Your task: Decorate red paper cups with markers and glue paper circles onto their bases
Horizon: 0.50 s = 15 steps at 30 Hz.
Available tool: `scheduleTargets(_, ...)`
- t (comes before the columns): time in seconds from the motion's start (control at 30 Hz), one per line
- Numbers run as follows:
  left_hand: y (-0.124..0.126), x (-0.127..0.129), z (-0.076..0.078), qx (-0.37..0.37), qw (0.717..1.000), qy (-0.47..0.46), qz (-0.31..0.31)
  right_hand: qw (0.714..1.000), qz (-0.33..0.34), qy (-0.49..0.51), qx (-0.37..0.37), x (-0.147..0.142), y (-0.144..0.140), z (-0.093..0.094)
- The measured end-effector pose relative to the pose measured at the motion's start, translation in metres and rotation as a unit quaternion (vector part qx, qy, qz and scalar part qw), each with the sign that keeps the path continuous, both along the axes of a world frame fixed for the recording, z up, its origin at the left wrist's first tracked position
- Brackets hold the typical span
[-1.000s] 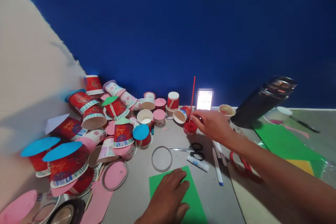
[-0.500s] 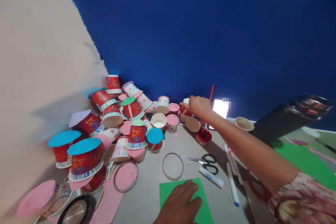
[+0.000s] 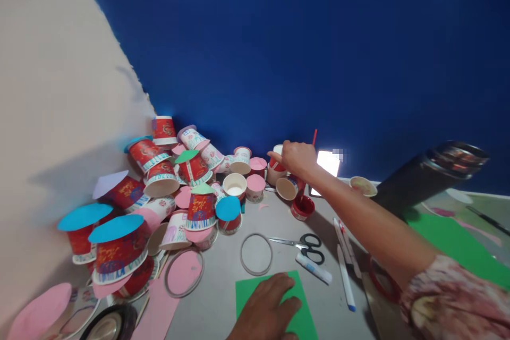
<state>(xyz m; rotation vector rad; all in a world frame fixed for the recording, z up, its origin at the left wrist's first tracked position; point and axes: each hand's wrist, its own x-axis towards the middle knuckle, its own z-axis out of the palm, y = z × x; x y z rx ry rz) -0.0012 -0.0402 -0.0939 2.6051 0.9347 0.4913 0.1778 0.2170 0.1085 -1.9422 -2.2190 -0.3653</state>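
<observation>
My left hand [image 3: 268, 305] lies with fingers spread on a square of green paper [image 3: 245, 297] at the near edge of view. At the back of the table my right hand [image 3: 295, 158] is closed around a red and white paper cup [image 3: 275, 166]. Its thumb crosses the cup, and its other fingers are largely hidden. Below it, another paper cup [image 3: 286, 189] lies on its side. A small red tub [image 3: 303, 208] stands beside my right forearm, and a thin red stick [image 3: 315, 137] sticks up behind that hand.
Decorated paper cups [image 3: 199, 211] with coloured paper discs pile up at left. Scissors [image 3: 297, 244], a glue stick [image 3: 314, 268], a grey ring [image 3: 256, 254] and markers [image 3: 346, 279] lie mid-table. A lit phone [image 3: 328, 163], a dark bottle [image 3: 422, 175] and green paper [image 3: 450, 244] are at right.
The view has turned slightly right, so everything sits a little further left in it. Both hands keep their places, on the green paper and at the cup.
</observation>
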Motion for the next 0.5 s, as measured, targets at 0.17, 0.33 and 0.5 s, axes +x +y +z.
scheduleTargets(0.17,0.006,-0.003,0.038,-0.052,0.985,-0.131,0.097,1.000,0.005,0.009,0.001,-0.004,-0.003,-0.004)
scheduleTargets(0.33,0.040,-0.006,0.098,-0.086,0.953,-0.202,0.209,0.999,-0.009,0.035,0.021,-0.003,-0.003,0.001)
scheduleTargets(0.5,0.070,0.004,0.132,-0.136,0.930,-0.238,0.246,0.998,-0.010,0.058,0.034,0.002,-0.004,0.016)
